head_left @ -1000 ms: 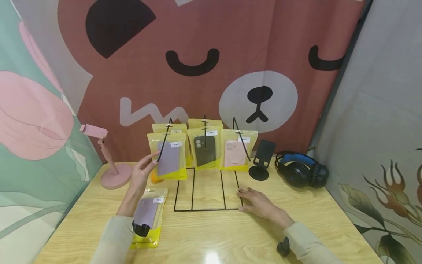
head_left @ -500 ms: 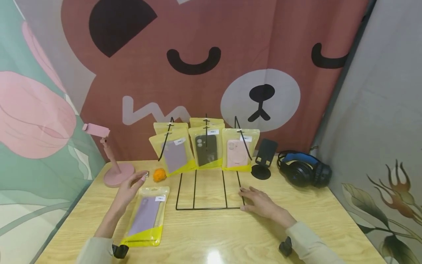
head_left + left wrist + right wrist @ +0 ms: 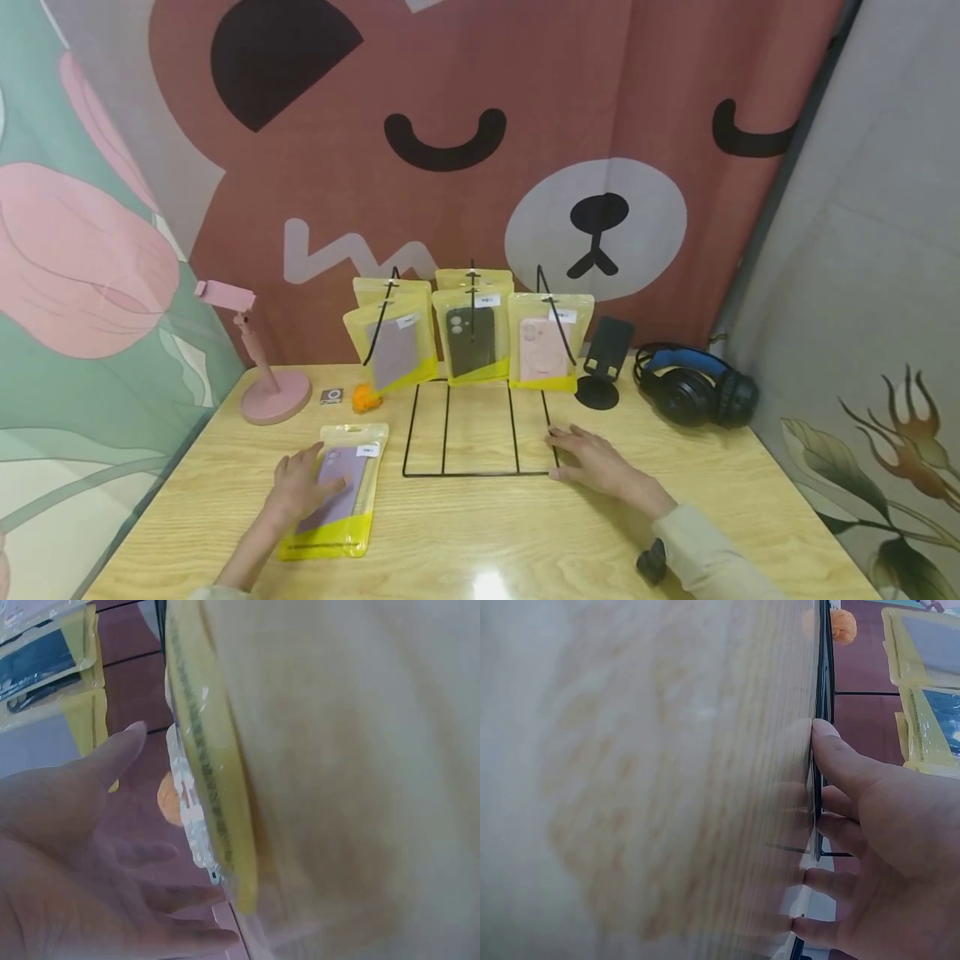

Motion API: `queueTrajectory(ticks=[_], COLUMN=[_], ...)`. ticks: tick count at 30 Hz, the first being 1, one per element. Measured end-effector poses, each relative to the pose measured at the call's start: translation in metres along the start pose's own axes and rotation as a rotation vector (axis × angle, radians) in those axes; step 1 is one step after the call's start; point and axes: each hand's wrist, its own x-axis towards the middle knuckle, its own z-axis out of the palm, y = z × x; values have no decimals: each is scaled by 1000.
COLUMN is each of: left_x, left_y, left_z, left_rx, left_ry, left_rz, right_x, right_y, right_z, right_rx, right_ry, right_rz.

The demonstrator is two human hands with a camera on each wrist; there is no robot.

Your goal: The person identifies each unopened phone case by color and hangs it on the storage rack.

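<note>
A bagged purple phone case [image 3: 347,530] lies flat on the table at left. My left hand [image 3: 298,487] hovers over it, thumb and fingers spread across its left side; in the left wrist view the bag's yellow edge [image 3: 217,765] stands just past the fingers. On the right, my right hand [image 3: 596,463] rests with loosely extended fingers at the front right corner of a black wire display rack [image 3: 480,475]. Hanging from the rack's hooks are bagged cases: purple [image 3: 396,350] at left, black [image 3: 471,342] in the middle, pink [image 3: 544,348] at right, with more bags behind the first two.
Behind the left hand stand a pink phone stand [image 3: 276,397], a small square gadget [image 3: 332,396] and an orange lump [image 3: 366,398]. Right of the rack are a black phone stand [image 3: 609,337] and headphones [image 3: 693,392]. A printed curtain [image 3: 450,217] hangs behind the table.
My left hand has left the hanging purple bag, drawn back toward me and come over the loose bag. That hanging bag now sits tilted. The right hand has stayed on the rack.
</note>
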Motion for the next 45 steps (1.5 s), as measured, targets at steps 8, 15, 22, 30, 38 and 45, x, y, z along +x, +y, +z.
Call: queueTrajectory(ticks=[8, 15, 22, 30, 38, 45], left_x=[-9, -11, -12, -5, -8, -20], left_y=[2, 4, 5, -7, -23, -20], left_z=[5, 6, 9, 0, -20, -39], left_rx=[60, 5, -80, -214, -471, -539], left_ry=[-50, -13, 65, 22, -73, -12], left_rz=[1, -36, -8, -24, -48, 65], right_x=[-2, -1, -2, -1, -1, 0], right_y=[1, 1, 1, 0, -1, -1], right_z=[1, 1, 0, 0, 0, -2], right_rx=[11, 11, 11, 3, -6, 10], right_ry=[-7, -10, -4, -6, -5, -20], right_rz=[9, 8, 0, 2, 5, 17])
